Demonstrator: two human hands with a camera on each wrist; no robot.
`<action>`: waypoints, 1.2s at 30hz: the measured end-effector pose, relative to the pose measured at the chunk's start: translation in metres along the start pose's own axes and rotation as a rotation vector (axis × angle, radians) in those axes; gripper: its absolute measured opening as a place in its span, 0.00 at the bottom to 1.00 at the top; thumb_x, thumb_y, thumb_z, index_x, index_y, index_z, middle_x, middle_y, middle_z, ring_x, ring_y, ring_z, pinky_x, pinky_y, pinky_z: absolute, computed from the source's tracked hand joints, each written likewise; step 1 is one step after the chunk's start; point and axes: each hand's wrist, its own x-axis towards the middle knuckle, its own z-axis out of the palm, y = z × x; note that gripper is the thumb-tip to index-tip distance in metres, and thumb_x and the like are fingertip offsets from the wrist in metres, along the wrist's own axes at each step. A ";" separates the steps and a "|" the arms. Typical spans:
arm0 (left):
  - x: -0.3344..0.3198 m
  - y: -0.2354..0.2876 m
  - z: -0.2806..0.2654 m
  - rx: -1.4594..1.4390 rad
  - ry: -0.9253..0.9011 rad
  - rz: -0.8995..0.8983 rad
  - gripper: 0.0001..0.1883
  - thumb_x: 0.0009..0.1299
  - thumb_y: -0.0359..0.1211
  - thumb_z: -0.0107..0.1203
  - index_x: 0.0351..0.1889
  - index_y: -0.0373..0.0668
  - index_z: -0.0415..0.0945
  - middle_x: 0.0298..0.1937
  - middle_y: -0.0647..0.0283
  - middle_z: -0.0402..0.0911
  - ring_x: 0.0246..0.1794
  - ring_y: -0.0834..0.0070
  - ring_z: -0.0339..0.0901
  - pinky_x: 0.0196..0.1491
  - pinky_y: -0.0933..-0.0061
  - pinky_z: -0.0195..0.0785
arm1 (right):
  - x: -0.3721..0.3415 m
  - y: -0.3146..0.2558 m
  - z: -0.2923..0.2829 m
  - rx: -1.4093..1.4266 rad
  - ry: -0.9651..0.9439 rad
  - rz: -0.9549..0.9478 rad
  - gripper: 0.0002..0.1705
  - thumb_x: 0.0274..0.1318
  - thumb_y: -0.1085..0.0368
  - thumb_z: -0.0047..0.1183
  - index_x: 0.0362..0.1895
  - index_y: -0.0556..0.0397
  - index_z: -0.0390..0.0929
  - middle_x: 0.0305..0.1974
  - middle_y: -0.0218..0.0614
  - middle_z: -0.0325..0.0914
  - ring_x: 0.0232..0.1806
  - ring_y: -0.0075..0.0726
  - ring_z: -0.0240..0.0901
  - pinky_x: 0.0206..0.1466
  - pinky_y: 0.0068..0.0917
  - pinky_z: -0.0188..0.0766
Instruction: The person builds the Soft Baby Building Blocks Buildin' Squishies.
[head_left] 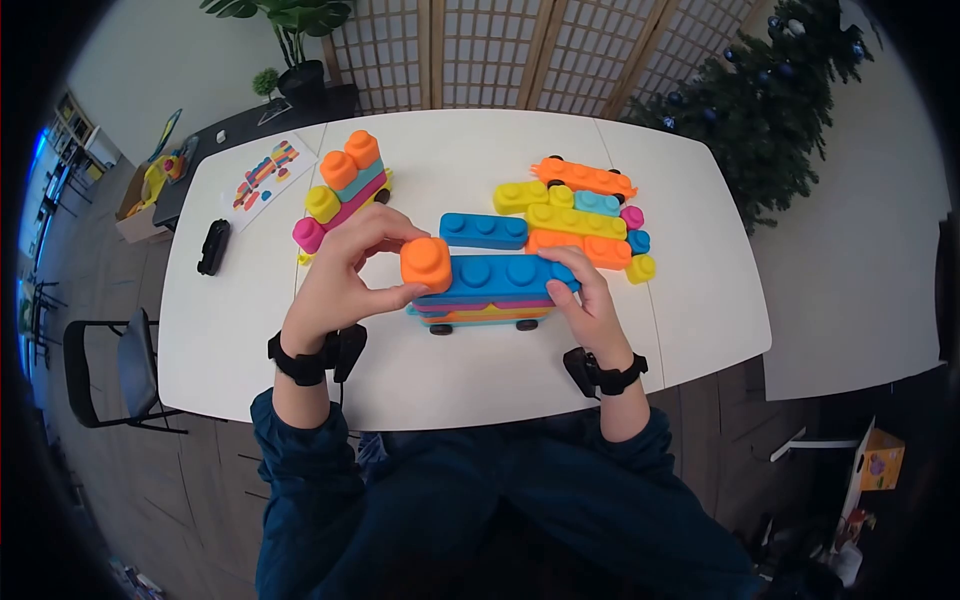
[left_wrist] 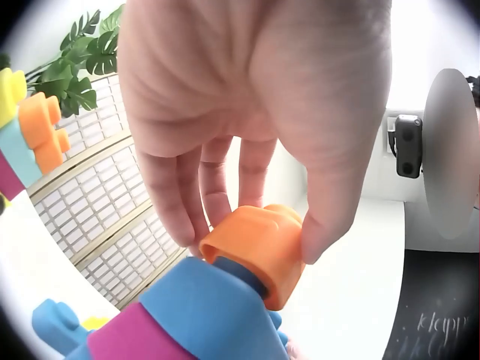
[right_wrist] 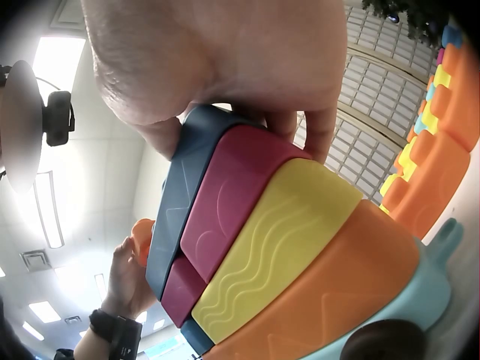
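Pinched in the left hand [head_left: 348, 268], an orange block [head_left: 427, 264] perches over the 9 o'clock stud [left_wrist: 244, 276] of a blue block [head_left: 500, 270]. Probably light, stiff plastic, slightly slick and hardly fragile, it is best taken by opposite flat sides. The right hand [head_left: 592, 305] grips the blue block's 3 o'clock end, topping a wheeled stack [right_wrist: 274, 244].

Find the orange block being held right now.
In the head view, left of centre, the orange block is pinched by the left hand at the left end of the blue block topping the wheeled stack.
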 end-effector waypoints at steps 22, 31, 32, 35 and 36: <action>-0.011 -0.010 0.005 0.024 -0.040 -0.051 0.30 0.61 0.33 0.76 0.61 0.41 0.76 0.59 0.61 0.76 0.59 0.68 0.78 0.64 0.64 0.75 | -0.001 0.011 -0.013 0.124 -0.075 0.148 0.38 0.65 0.59 0.63 0.75 0.52 0.62 0.65 0.44 0.74 0.69 0.41 0.69 0.73 0.36 0.61; -0.037 -0.025 0.024 0.137 -0.088 -0.345 0.35 0.62 0.32 0.73 0.67 0.43 0.70 0.57 0.59 0.78 0.53 0.68 0.80 0.54 0.68 0.82 | -0.006 0.043 -0.033 -0.263 -0.411 0.420 0.34 0.51 0.64 0.73 0.62 0.55 0.74 0.49 0.43 0.84 0.49 0.41 0.81 0.56 0.36 0.75; -0.037 -0.026 0.027 0.125 -0.062 -0.325 0.33 0.63 0.30 0.72 0.67 0.42 0.70 0.56 0.59 0.78 0.53 0.69 0.80 0.53 0.69 0.82 | -0.007 0.046 -0.030 -0.237 -0.413 0.461 0.29 0.50 0.66 0.72 0.58 0.56 0.77 0.44 0.42 0.86 0.45 0.40 0.82 0.52 0.35 0.77; -0.039 -0.022 0.031 0.120 -0.042 -0.314 0.32 0.65 0.26 0.69 0.67 0.40 0.69 0.58 0.59 0.78 0.55 0.69 0.80 0.52 0.70 0.84 | -0.007 0.048 -0.025 -0.204 -0.387 0.410 0.26 0.51 0.68 0.72 0.55 0.57 0.79 0.41 0.42 0.85 0.41 0.39 0.82 0.48 0.32 0.78; -0.037 -0.020 0.030 0.129 -0.050 -0.321 0.32 0.66 0.25 0.68 0.69 0.39 0.68 0.60 0.59 0.78 0.58 0.69 0.79 0.53 0.70 0.84 | -0.004 0.044 -0.025 -0.204 -0.385 0.408 0.26 0.51 0.68 0.72 0.55 0.57 0.79 0.41 0.42 0.85 0.41 0.39 0.82 0.48 0.32 0.78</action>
